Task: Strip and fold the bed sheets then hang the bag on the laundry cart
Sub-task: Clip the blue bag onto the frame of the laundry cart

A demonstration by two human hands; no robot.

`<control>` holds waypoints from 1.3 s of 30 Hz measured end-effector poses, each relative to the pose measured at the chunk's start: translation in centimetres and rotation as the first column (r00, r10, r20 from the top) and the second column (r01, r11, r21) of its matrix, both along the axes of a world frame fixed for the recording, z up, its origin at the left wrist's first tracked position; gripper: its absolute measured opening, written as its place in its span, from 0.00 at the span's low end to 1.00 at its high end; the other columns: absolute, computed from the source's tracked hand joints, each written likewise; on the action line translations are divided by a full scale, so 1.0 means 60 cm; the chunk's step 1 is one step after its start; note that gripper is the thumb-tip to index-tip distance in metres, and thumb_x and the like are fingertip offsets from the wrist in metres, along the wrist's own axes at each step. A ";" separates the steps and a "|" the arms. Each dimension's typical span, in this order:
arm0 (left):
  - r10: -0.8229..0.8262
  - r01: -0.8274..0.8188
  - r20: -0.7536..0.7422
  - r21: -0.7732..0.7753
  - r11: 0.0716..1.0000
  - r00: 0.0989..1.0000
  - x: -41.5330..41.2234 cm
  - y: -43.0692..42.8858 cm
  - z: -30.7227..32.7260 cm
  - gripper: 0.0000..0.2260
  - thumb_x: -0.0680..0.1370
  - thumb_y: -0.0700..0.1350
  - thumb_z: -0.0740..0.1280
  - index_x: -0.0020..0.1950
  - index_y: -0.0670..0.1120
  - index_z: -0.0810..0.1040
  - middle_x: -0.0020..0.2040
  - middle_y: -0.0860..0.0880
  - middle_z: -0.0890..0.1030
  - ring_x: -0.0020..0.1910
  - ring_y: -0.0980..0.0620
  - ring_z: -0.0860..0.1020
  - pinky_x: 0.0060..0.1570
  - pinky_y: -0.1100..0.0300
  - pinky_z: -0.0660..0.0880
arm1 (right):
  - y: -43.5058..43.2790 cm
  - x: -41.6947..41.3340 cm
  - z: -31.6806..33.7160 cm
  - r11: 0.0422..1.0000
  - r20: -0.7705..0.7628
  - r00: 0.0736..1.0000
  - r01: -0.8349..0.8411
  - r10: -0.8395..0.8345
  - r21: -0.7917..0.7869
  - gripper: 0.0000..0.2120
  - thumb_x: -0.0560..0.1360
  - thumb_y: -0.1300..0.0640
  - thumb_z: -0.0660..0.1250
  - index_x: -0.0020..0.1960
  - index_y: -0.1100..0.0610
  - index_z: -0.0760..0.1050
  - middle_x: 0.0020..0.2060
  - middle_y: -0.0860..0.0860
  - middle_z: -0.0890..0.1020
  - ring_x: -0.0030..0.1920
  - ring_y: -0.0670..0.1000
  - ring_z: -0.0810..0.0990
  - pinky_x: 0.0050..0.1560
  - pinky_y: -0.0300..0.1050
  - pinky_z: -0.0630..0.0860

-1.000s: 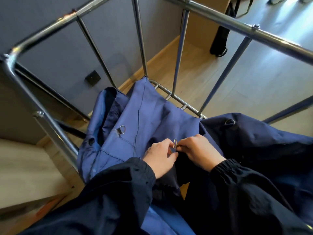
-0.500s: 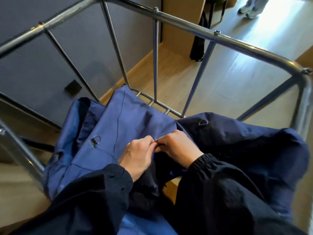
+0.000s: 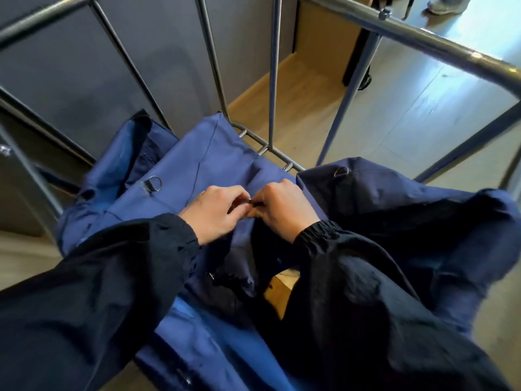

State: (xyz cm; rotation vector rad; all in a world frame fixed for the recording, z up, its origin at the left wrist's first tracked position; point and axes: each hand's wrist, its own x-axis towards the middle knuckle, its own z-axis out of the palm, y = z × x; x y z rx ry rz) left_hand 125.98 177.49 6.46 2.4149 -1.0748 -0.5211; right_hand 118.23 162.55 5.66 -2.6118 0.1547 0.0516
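A blue fabric laundry bag [image 3: 214, 162] lies crumpled inside the chrome laundry cart frame [image 3: 439, 43]. Metal D-rings are sewn along its edge, one [image 3: 153, 183] left of my hands and another [image 3: 341, 171] to the right. My left hand [image 3: 215, 211] and my right hand [image 3: 283, 207] meet at the middle of the bag's edge. Both pinch a small metal ring or clip [image 3: 249, 203] between their fingertips, mostly hidden by the fingers. Black sleeves cover both arms.
The cart's upright bars [image 3: 272, 80] and lower rail [image 3: 262, 142] stand just beyond my hands. A dark grey wall [image 3: 84, 66] is on the left, wooden floor [image 3: 394, 114] on the right. A person's shoe [image 3: 442, 7] shows at the top right.
The view has swung and tilted upward across the cart frame. Both hands stay together on the small metal piece at the bag's edge; the bag has barely shifted.
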 end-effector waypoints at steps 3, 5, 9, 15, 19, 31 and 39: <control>0.060 -0.039 -0.087 0.225 0.974 0.994 0.020 0.012 -0.013 0.19 0.77 0.59 0.63 0.63 0.50 0.72 0.47 0.51 0.81 0.50 0.47 0.78 0.52 0.49 0.75 | 0.013 0.016 -0.009 0.998 -0.023 0.998 0.051 -0.052 -0.025 0.12 0.75 0.49 0.66 0.43 0.58 0.81 0.40 0.58 0.82 0.42 0.62 0.78 0.36 0.47 0.67; 0.029 -0.007 -0.049 0.397 0.918 0.998 0.029 0.020 -0.024 0.19 0.78 0.57 0.64 0.64 0.49 0.70 0.50 0.49 0.81 0.53 0.44 0.78 0.54 0.50 0.74 | 0.017 0.024 -0.010 0.999 -0.037 0.998 0.045 -0.046 -0.008 0.11 0.75 0.51 0.67 0.42 0.58 0.80 0.40 0.58 0.82 0.44 0.61 0.78 0.37 0.45 0.65; 0.079 -0.058 -0.057 0.305 0.951 0.995 0.033 0.023 -0.013 0.10 0.77 0.51 0.66 0.56 0.50 0.76 0.51 0.48 0.82 0.52 0.44 0.78 0.55 0.50 0.74 | 0.024 0.028 -0.010 0.999 -0.090 0.996 0.029 -0.026 0.033 0.13 0.73 0.49 0.70 0.36 0.54 0.73 0.35 0.58 0.78 0.41 0.60 0.77 0.36 0.45 0.63; 0.086 -0.096 0.051 0.234 0.968 0.995 0.026 0.054 0.066 0.09 0.78 0.48 0.63 0.39 0.49 0.76 0.40 0.51 0.80 0.44 0.47 0.78 0.47 0.51 0.75 | 0.023 0.022 -0.011 1.000 -0.108 0.994 0.009 -0.008 0.017 0.12 0.72 0.49 0.72 0.33 0.52 0.75 0.33 0.55 0.79 0.42 0.60 0.76 0.40 0.48 0.72; 0.009 -0.040 0.206 0.149 0.988 0.979 -0.022 0.142 0.113 0.23 0.75 0.60 0.53 0.35 0.45 0.77 0.32 0.49 0.78 0.34 0.48 0.75 0.38 0.49 0.73 | 0.022 0.021 -0.003 1.000 -0.078 0.997 0.010 -0.011 -0.014 0.12 0.71 0.48 0.72 0.39 0.57 0.82 0.37 0.57 0.83 0.43 0.59 0.78 0.40 0.47 0.72; -0.182 0.174 -0.030 0.477 0.862 0.983 -0.020 0.089 0.082 0.06 0.75 0.43 0.62 0.45 0.47 0.79 0.44 0.46 0.81 0.45 0.42 0.79 0.46 0.50 0.77 | 0.034 0.014 -0.020 0.999 -0.187 0.982 -0.008 -0.002 -0.051 0.09 0.72 0.49 0.71 0.43 0.55 0.77 0.45 0.57 0.82 0.49 0.60 0.78 0.41 0.47 0.72; -0.330 0.476 -0.364 0.792 0.383 0.871 -0.033 0.023 -0.100 0.13 0.74 0.42 0.70 0.57 0.41 0.80 0.48 0.43 0.80 0.44 0.50 0.78 0.36 0.62 0.69 | 0.037 -0.010 -0.060 0.999 -0.267 0.964 -0.009 -0.002 -0.038 0.04 0.73 0.58 0.64 0.46 0.56 0.76 0.47 0.59 0.80 0.48 0.63 0.78 0.39 0.47 0.70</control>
